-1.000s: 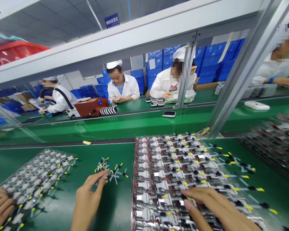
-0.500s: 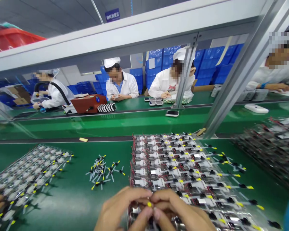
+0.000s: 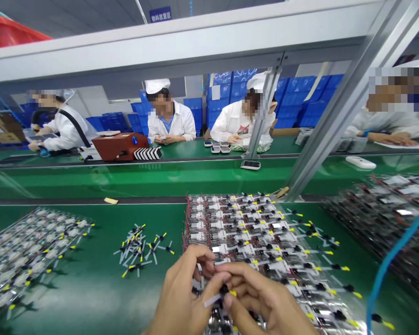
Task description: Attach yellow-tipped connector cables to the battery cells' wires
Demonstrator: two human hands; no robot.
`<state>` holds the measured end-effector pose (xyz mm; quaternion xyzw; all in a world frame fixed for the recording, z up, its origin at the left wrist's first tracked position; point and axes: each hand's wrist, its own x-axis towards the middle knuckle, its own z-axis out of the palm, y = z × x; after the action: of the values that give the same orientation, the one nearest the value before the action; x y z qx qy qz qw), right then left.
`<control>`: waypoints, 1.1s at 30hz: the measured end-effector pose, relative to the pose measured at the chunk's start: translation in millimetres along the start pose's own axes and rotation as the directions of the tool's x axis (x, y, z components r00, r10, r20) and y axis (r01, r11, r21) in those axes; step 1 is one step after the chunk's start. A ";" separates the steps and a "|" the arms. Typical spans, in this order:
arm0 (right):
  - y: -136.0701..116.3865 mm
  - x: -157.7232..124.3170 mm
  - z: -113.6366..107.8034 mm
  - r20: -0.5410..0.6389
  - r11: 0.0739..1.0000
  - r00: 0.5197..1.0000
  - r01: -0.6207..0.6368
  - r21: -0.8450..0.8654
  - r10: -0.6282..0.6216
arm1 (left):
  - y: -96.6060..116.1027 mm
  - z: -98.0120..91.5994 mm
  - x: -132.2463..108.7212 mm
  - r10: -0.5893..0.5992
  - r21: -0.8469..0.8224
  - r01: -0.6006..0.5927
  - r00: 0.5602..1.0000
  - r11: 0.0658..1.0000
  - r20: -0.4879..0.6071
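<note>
Above the near part of a clear tray of small assemblies [image 3: 214,223], my two hands meet, fingertips together. Between them is a small black part with a white strip and a yellow tip [image 3: 212,300]. My left hand [image 3: 186,293] is closed, its thumb and fingers pinching at this part. My right hand [image 3: 261,298] is closed against it from the other side, thumb and forefinger bent in. Fingers partly cover the part, and what lies beneath them is hidden. Each tray row has red wires, white pieces and similar black parts with yellow tips.
Loose black-and-white parts with yellow tips [image 3: 136,244] lie in a pile to the left. Farther left is another filled tray [image 3: 31,251]. Stacked trays [image 3: 387,223] stand at right, near a blue cord [image 3: 387,260]. A metal post [image 3: 335,107] rises ahead; co-workers sit beyond it.
My hands have tilted, bringing the part's black body and white strip into view. The whole scene has shifted slightly left. Another person's hand at the left edge has gone from view.
</note>
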<state>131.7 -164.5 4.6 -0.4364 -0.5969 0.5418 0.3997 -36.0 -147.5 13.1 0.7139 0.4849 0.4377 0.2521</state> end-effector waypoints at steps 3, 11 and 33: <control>-4.8 1.8 -9.3 -0.060 0.965 0.993 0.082 -0.250 -0.100 | -9.4 -19.1 9.4 0.040 0.134 -0.052 0.995 0.990 0.093; -15.9 2.9 -45.0 -0.091 0.786 0.971 0.122 -0.606 -0.221 | -54.6 -51.3 30.2 0.196 0.309 -0.460 0.766 0.832 0.612; -27.1 59.9 -6.7 0.096 0.661 0.995 0.083 -0.746 -0.017 | -71.1 -37.0 29.6 0.284 0.113 -0.402 0.794 0.909 0.537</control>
<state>117.7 -106.2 32.5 -0.5234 -0.7941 0.2544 0.1754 -97.3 -94.2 -13.2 0.9035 0.3079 0.2152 0.2061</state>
